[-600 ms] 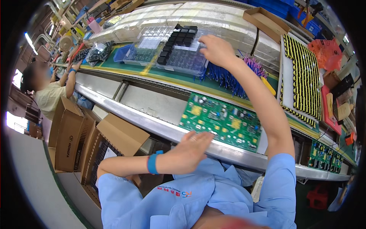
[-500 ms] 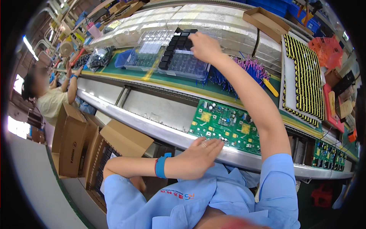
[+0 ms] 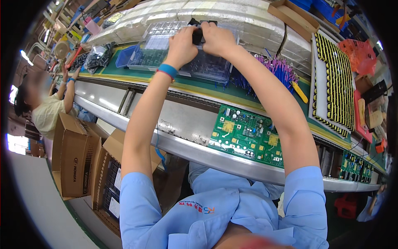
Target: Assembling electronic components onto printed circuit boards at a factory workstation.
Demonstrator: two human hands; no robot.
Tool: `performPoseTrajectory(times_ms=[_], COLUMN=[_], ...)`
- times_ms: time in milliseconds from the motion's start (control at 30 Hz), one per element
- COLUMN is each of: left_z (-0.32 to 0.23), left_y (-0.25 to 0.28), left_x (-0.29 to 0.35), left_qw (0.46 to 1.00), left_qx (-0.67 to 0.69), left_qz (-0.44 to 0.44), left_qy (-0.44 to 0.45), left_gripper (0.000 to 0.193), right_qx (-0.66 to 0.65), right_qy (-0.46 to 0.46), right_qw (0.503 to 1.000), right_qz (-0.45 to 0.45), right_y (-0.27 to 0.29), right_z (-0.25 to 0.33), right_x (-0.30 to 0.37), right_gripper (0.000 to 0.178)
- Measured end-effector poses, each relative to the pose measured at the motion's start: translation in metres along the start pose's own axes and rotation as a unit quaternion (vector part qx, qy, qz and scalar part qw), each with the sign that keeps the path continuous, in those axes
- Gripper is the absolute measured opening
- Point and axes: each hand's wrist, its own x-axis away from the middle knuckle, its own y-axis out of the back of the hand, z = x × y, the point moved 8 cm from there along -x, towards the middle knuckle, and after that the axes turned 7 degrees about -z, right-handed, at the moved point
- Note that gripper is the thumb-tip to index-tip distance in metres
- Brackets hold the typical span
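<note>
As both hands point(image 3: 182, 47) point(image 3: 216, 40) pinch black blocks point(image 3: 197, 36) between them, blocks look boxy, dark; partly hidden

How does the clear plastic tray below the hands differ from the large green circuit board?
The clear tray is see-through, while the circuit board is green with yellow patches. The tray lies farther away; the board lies nearer, by the metal rail. The left hand and right hand are at the tray's black blocks; neither touches the board. Both look roughly rectangular.
</note>
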Motion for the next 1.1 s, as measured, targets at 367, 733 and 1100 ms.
performPoseTrajectory(times_ms=[367, 733, 1100], left_z=[-0.044, -0.087, -0.123], left_y=[-0.019, 0.017, 0.017], left_x=[-0.018, -0.012, 0.092], left_qw=[0.959, 0.964, 0.516], left_qx=[-0.203, -0.182, 0.715], left_qz=[0.148, 0.163, 0.219], left_qy=[-0.129, -0.106, 0.418], left_gripper=[0.045, 0.049, 0.042], right_qx=[-0.695, -0.247, -0.091], right_qy=[-0.337, -0.151, -0.139], right_qw=[0.632, 0.945, 0.961], right_qz=[0.065, 0.152, 0.220], right_y=[0.125, 0.178, 0.166], right_z=[-0.060, -0.005, 0.014], right_x=[0.143, 0.294, 0.312], right_gripper=[0.020, 0.040, 0.050])
